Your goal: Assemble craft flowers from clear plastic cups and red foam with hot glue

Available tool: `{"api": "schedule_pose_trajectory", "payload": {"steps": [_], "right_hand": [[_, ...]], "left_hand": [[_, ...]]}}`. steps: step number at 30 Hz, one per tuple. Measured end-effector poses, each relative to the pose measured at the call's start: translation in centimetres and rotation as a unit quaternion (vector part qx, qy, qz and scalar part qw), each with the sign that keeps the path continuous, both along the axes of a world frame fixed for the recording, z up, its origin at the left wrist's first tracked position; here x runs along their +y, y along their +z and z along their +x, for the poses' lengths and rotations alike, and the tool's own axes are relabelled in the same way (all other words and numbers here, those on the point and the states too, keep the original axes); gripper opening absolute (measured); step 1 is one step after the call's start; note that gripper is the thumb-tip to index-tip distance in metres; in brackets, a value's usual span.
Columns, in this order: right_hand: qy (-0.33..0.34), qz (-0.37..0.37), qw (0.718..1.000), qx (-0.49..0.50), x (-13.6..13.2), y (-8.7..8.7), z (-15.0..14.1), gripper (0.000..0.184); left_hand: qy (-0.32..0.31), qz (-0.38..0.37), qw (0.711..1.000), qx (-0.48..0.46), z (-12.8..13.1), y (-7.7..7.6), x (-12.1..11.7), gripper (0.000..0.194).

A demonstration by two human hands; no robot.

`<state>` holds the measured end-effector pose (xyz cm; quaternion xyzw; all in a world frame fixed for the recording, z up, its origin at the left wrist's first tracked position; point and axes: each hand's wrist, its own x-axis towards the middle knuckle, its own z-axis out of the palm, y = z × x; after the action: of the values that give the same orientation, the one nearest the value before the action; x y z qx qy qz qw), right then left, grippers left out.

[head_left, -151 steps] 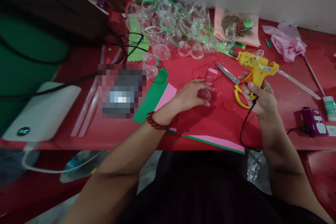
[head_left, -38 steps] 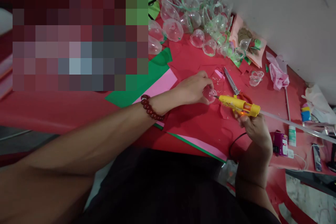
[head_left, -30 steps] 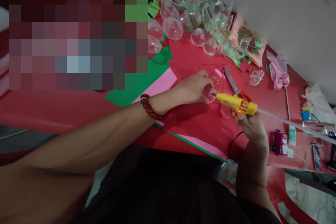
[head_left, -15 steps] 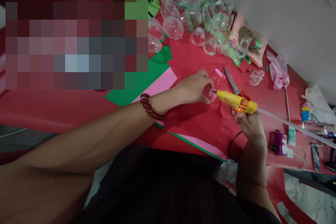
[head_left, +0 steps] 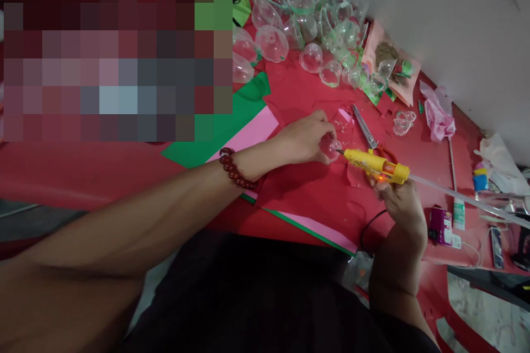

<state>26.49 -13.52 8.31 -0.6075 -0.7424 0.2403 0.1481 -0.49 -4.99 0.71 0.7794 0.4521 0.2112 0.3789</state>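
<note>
1. Head view: the red table lies beneath both hands; its surface can brace the work.
2. The red paper spreads under the left grip; lying flat, it should give the piece a level base.
3. The heap of clear cups sits beyond the left grip, well apart from the hot end.
4. The right hand is closed around the handle of the yellow glue gun; a light, even squeeze would suit a small bead.
5. The glue stick trails out behind that grip and wants free room to feed.
6. The scissors lie just beyond the gun; a sideways swing could knock them.
7. The left hand pinches the small clear cup between curled fingers and thumb, barely parted; firm yet gentle is best.
8. The nozzle is at the cup's right side, contact uncertain; fingertips should stay clear of its heat.
</note>
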Motion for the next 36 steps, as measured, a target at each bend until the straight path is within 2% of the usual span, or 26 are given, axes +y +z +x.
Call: {"api": "schedule_pose_trajectory", "payload": {"steps": [12, 19, 27, 36], "right_hand": [[-0.012, 0.005, 1.0, 0.021, 0.29, -0.13, 0.31, 0.065], [-0.009, -0.008, 1.0, 0.007, 0.06, -0.22, 0.1, 0.064], [-0.011, 0.003, 0.999, 0.033, 0.24, -0.15, 0.14, 0.062], [-0.019, -0.009, 0.999, 0.04, 0.31, -0.27, -0.04, 0.059]], "left_hand": [[0.001, -0.012, 1.0, -0.011, -0.01, -0.14, -0.02, 0.047], [-0.001, -0.007, 1.0, -0.002, 0.02, 0.13, 0.01, 0.045], [0.0, 0.004, 1.0, -0.014, -0.08, -0.53, 0.12, 0.045], [-0.001, -0.011, 1.0, -0.014, -0.07, -0.1, -0.05, 0.044]]}}
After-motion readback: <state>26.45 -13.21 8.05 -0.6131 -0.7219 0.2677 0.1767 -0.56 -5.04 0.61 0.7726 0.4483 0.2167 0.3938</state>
